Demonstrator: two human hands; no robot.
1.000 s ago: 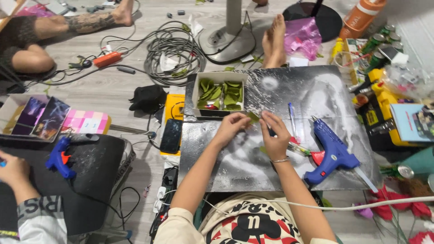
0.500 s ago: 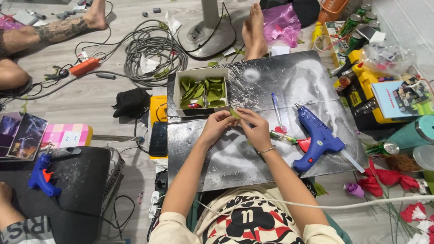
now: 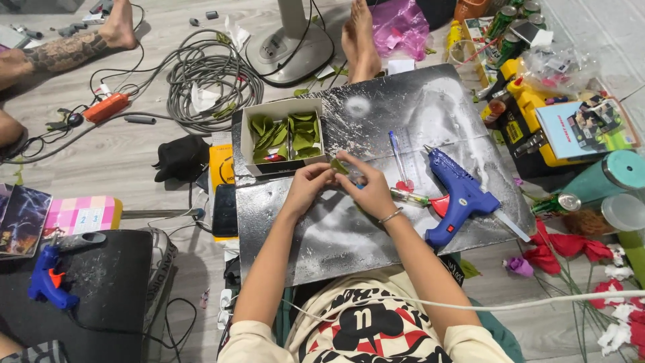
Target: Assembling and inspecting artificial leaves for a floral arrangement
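My left hand (image 3: 308,185) and my right hand (image 3: 365,190) meet over a dark metallic board (image 3: 376,228) and pinch a small green leaf piece (image 3: 339,165) between their fingertips. Just beyond them stands an open cardboard box (image 3: 282,136) filled with green leaf pieces. A blue glue gun (image 3: 457,196) lies on the board right of my right hand. Between the hand and the gun lie a pen (image 3: 398,156) and a thin stick (image 3: 408,197).
A fan base (image 3: 289,46) and coiled grey cable (image 3: 213,77) lie beyond the board, with another person's legs at top left. Red fabric flowers (image 3: 571,249) lie at right, and cans, a yellow case and a teal tumbler (image 3: 608,176). A second blue glue gun (image 3: 46,279) rests at lower left.
The view has shifted, so everything sits further left and lower in frame. My hands stay together on the green leaf piece near the box, with only small finger movement.
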